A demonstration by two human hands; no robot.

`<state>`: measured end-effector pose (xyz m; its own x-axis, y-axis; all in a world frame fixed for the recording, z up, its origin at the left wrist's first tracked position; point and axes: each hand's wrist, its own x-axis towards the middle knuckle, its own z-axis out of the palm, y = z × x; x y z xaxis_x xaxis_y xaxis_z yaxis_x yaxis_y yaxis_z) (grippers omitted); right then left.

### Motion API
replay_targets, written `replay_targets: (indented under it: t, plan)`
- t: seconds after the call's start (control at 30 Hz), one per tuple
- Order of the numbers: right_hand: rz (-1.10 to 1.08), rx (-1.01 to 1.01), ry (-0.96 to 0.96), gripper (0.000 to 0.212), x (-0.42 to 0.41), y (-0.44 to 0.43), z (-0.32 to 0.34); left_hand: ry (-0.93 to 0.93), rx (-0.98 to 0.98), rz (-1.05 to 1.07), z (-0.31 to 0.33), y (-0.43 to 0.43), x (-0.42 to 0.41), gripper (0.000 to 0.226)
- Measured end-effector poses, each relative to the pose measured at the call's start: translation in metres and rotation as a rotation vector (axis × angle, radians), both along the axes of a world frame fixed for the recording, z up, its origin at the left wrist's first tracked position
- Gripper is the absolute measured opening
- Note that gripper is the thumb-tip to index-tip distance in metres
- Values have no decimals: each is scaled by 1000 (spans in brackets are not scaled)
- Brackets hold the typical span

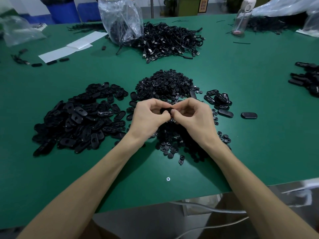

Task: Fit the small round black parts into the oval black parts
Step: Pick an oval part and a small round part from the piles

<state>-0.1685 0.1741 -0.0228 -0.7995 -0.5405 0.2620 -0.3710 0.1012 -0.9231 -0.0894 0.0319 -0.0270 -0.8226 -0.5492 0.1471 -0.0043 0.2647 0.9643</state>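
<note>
My left hand (149, 116) and my right hand (193, 116) meet above the middle of the green table (241, 152). Together their curled fingers pinch one black oval part (166, 110), mostly hidden between the fingertips. Whether a round part is in it I cannot tell. A heap of small round black parts (165, 85) lies just beyond and under my hands. A large pile of oval black parts (81, 118) lies to the left. A few more oval parts (219, 100) sit to the right, one lone oval (249, 115) farther right.
A tangle of black cables (169, 40) and a clear plastic bag (120, 19) lie at the back centre. White sheets (72, 47) lie back left, a clear bottle (241, 18) back right. More black parts (307, 78) sit at the right edge. The table's front edge is near me.
</note>
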Motion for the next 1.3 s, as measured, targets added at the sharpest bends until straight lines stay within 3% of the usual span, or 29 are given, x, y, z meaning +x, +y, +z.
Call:
replay_targets:
  t: [0.3,0.57,0.63,0.77,0.87,1.03,1.3]
  plan:
    - [-1,-80,-46,7,-4,3,-2,69,124,-189,7,-14,8,24]
    - [29,-127,-71,5,-5,3,-2,98,-7,-166,8,-11,5,18]
    - [-19,-194,-84,6,-8,4,0,80,-133,-114,13,-18,6,18]
    - [-389,-301,-71,8,-24,12,1,-153,-674,258,23,-53,15,18]
    - [-554,-329,-131,9,-34,15,-1,-460,-890,434,26,-83,28,19]
    - [-700,-308,-208,17,-47,19,-5,-766,-831,444,29,-103,40,35]
    - [-576,-33,-123,42,-40,15,-7,-660,-717,381,23,-103,36,18]
